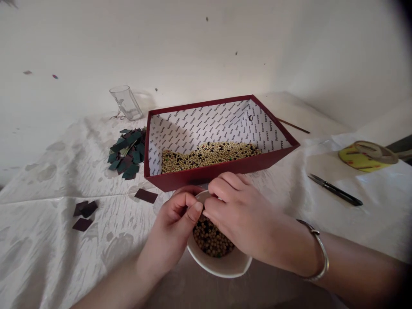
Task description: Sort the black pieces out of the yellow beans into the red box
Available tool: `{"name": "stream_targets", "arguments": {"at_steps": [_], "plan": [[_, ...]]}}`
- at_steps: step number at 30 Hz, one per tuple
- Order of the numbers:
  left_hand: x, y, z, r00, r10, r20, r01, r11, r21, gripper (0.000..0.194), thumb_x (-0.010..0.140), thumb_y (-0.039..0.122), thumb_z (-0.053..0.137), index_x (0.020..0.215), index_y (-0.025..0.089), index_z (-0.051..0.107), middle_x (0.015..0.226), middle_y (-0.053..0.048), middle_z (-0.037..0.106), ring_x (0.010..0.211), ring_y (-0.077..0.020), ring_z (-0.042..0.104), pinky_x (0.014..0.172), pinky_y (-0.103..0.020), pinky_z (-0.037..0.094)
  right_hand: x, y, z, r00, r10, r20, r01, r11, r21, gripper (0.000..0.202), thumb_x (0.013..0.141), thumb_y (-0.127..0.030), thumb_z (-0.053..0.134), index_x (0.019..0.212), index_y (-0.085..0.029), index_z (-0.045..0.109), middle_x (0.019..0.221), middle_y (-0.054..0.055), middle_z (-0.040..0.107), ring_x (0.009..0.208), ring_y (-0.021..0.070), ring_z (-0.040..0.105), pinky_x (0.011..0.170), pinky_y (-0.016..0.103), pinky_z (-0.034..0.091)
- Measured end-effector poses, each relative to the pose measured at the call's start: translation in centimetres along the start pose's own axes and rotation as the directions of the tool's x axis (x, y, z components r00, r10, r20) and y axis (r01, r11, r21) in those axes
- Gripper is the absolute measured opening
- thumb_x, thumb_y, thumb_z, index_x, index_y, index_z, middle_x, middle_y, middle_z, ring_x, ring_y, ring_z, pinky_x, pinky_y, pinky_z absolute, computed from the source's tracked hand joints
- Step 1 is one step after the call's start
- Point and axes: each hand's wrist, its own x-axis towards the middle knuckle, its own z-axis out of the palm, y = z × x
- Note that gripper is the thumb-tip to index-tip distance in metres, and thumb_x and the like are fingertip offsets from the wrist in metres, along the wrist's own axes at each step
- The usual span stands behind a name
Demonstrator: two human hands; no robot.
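Both my hands are together over a white bowl of small beads, tan with dark ones mixed in. My left hand pinches with thumb and forefinger above the bowl's left side. My right hand, a bangle on its wrist, has its fingers curled and bunched close to the left fingertips. Whatever lies between the fingers is hidden or too small to name. Just beyond the hands stands a red box with a printed white lining, holding a layer of similar beads.
Left of the box lies a pile of dark green pieces; several dark rectangles lie nearer. A clear glass stands behind. On the right are a black-handled pointed tool, a yellow round tin and a thin stick.
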Motion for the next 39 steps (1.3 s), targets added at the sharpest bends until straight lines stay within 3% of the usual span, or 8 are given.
{"name": "stream_targets", "arguments": {"at_steps": [7, 14, 16, 18, 20, 23, 33, 39], "plan": [[0.0, 0.0, 0.0, 0.999, -0.031, 0.019, 0.032, 0.998, -0.045, 0.018, 0.088, 0.032, 0.064, 0.074, 0.021, 0.062, 0.097, -0.001, 0.060, 0.085, -0.0163, 0.055, 0.078, -0.030, 0.041, 0.0, 0.6, -1.3, 0.999, 0.044, 0.017, -0.045, 0.995, 0.093, 0.026, 0.096, -0.031, 0.047, 0.075, -0.019, 0.058, 0.087, 0.004, 0.054, 0.086, 0.0208, 0.045, 0.075, 0.037, 0.034], [-0.1, 0.2, 0.2, 1.000, -0.028, -0.005, 0.028, 0.998, -0.062, 0.017, 0.088, 0.031, 0.065, 0.075, 0.021, 0.064, 0.109, -0.002, 0.061, 0.095, -0.0175, 0.056, 0.084, -0.029, 0.040, 1.9, 5.0, -4.0, 0.966, 0.140, -0.218, -0.114, 0.985, 0.128, 0.030, 0.097, -0.027, 0.044, 0.069, -0.018, 0.054, 0.077, 0.004, 0.057, 0.078, 0.0170, 0.051, 0.076, 0.034, 0.039], [-0.1, 0.1, 0.2, 0.999, -0.031, -0.007, 0.030, 0.998, -0.063, 0.017, 0.088, 0.032, 0.065, 0.075, 0.021, 0.064, 0.109, -0.002, 0.061, 0.095, -0.0175, 0.057, 0.083, -0.029, 0.040, 3.5, 7.2, -4.3, 0.974, 0.213, -0.083, -0.205, 0.975, 0.089, 0.027, 0.094, -0.027, 0.046, 0.071, -0.019, 0.056, 0.076, 0.003, 0.059, 0.075, 0.0165, 0.052, 0.072, 0.032, 0.039], [0.0, 0.1, 0.2, 0.999, -0.033, -0.010, 0.032, 0.998, -0.061, 0.018, 0.088, 0.032, 0.065, 0.074, 0.021, 0.064, 0.109, -0.002, 0.062, 0.094, -0.0174, 0.057, 0.083, -0.029, 0.040, 5.4, 9.1, -4.1, 0.957, 0.214, 0.194, -0.231, 0.971, 0.069, 0.023, 0.092, -0.028, 0.051, 0.073, -0.018, 0.060, 0.078, 0.003, 0.063, 0.071, 0.0150, 0.053, 0.067, 0.030, 0.038], [0.0, 0.0, 0.1, 0.999, -0.036, -0.012, 0.035, 0.998, -0.058, 0.018, 0.088, 0.032, 0.065, 0.074, 0.021, 0.064, 0.108, -0.002, 0.062, 0.093, -0.0171, 0.057, 0.082, -0.029, 0.040, 7.2, 10.3, -3.7, 0.880, 0.236, 0.412, -0.271, 0.962, 0.028, 0.014, 0.088, -0.025, 0.056, 0.089, -0.017, 0.068, 0.086, 0.004, 0.068, 0.072, 0.0152, 0.057, 0.065, 0.029, 0.038], [0.0, 0.0, 0.1, 0.999, -0.042, -0.012, 0.041, 0.998, -0.051, 0.019, 0.087, 0.033, 0.066, 0.073, 0.020, 0.064, 0.105, -0.002, 0.062, 0.091, -0.0167, 0.056, 0.081, -0.029, 0.040, 9.3, 10.8, -2.9, 0.776, 0.267, 0.572, -0.258, 0.961, -0.099, 0.031, 0.083, -0.019, 0.060, 0.112, -0.018, 0.069, 0.102, 0.006, 0.071, 0.080, 0.0168, 0.061, 0.067, 0.028, 0.039], [-0.1, 0.0, 0.2, 0.999, -0.043, -0.019, 0.042, 0.998, -0.050, 0.020, 0.087, 0.034, 0.066, 0.073, 0.020, 0.063, 0.101, -0.003, 0.062, 0.088, -0.0172, 0.055, 0.077, -0.029, 0.041, 10.3, 9.8, -1.7, 0.667, 0.327, 0.669, -0.280, 0.943, -0.181, 0.025, 0.078, -0.015, 0.061, 0.099, -0.019, 0.076, 0.090, 0.006, 0.074, 0.073, 0.0169, 0.062, 0.065, 0.029, 0.041], [0.0, 0.2, 0.3, 0.999, -0.017, -0.040, 0.016, 0.999, -0.030, 0.021, 0.085, 0.035, 0.067, 0.072, 0.019, 0.064, 0.103, -0.005, 0.064, 0.092, -0.0192, 0.058, 0.081, -0.030, 0.042, 9.7, 11.3, -2.8, 0.778, 0.290, 0.557, -0.262, 0.956, -0.133, 0.019, 0.083, -0.016, 0.059, 0.095, -0.015, 0.074, 0.091, 0.006, 0.071, 0.077, 0.0162, 0.060, 0.071, 0.029, 0.040]]}}
